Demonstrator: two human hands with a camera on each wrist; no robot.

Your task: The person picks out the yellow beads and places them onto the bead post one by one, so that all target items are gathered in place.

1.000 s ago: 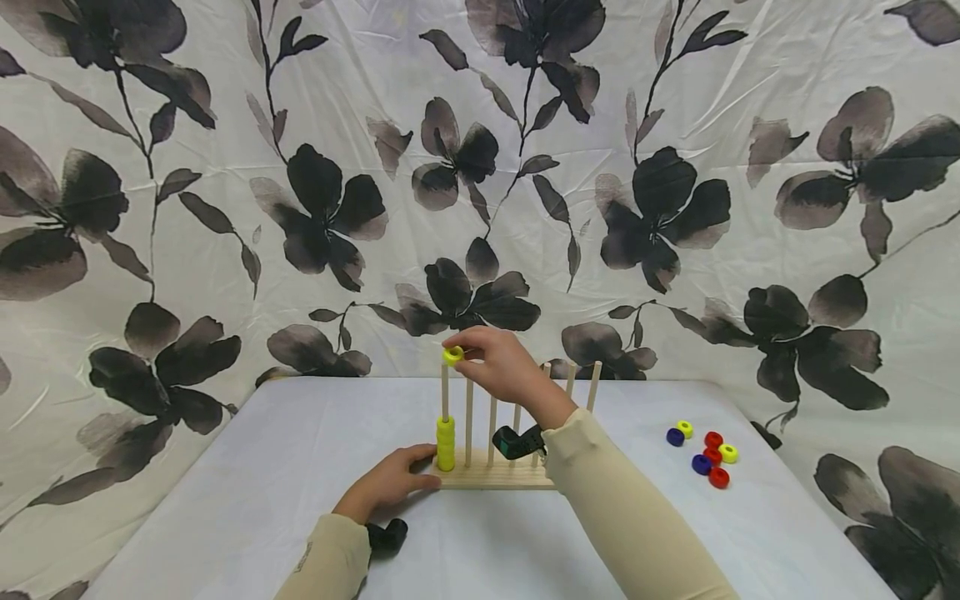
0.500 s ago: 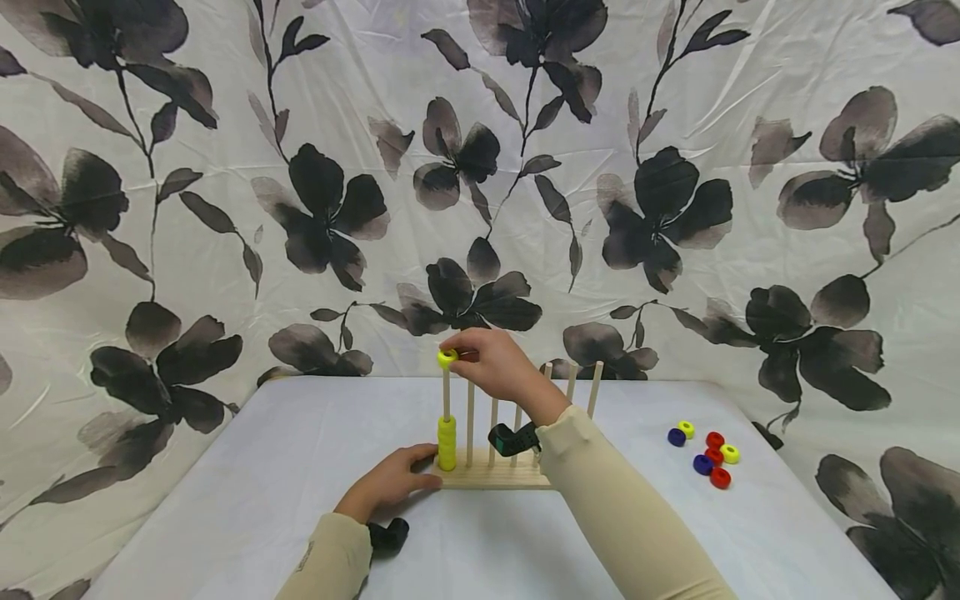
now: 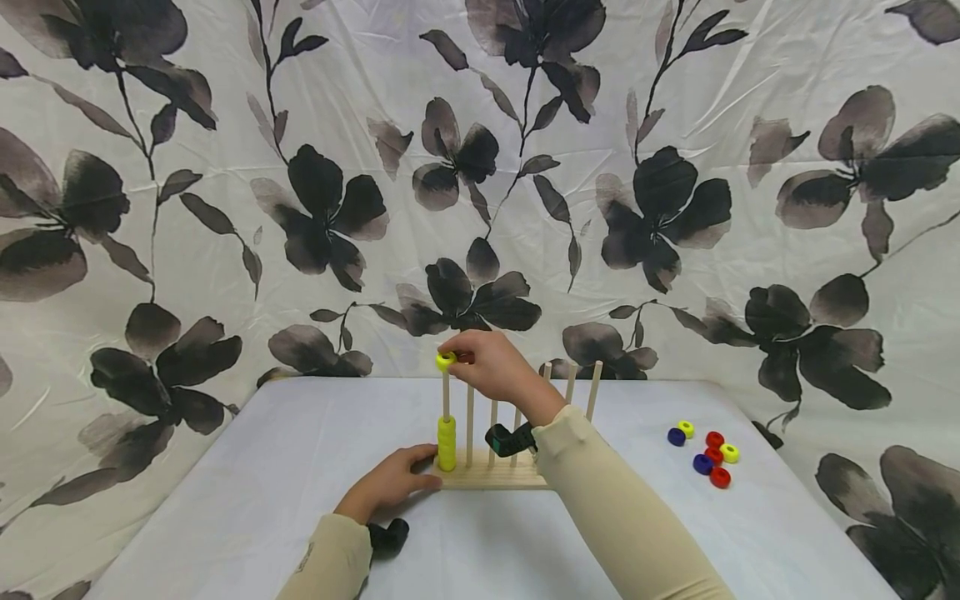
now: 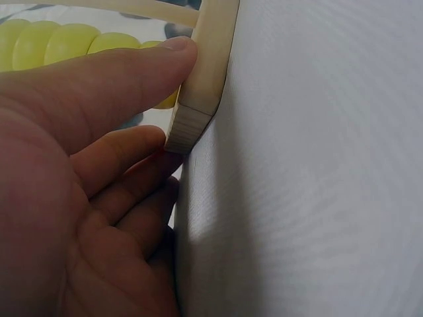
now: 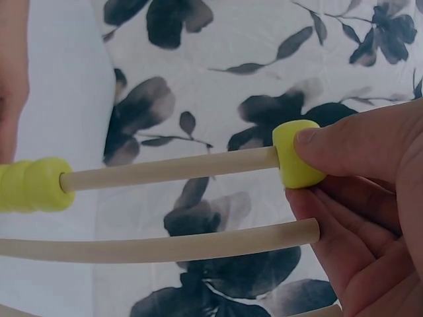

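Note:
At the top of the leftmost peg, my right hand [image 3: 495, 367] pinches a yellow bead [image 5: 297, 153] between thumb and fingers. The right wrist view shows the peg's tip meeting the bead's underside; how far it reaches inside is hidden. Several yellow beads [image 3: 446, 443] are stacked at the bottom of this same peg [image 5: 172, 168]. My left hand [image 3: 393, 482] grips the left end of the wooden pegged base [image 3: 487, 477]. Its thumb [image 4: 152, 66] lies against the base, with the fingers around the end and partly behind it.
More upright pegs [image 3: 470, 425] stand to the right on the base, some behind my right hand and sleeve. Loose red [image 3: 720, 477], blue [image 3: 702, 464] and yellow beads [image 3: 728, 453] lie on the white tabletop [image 3: 300, 450] at the right. A floral cloth [image 3: 480, 167] hangs behind.
My right hand has shifted slightly left and down, bringing the yellow bead from just above and right of the leftmost peg onto its tip. The left hand stays on the base.

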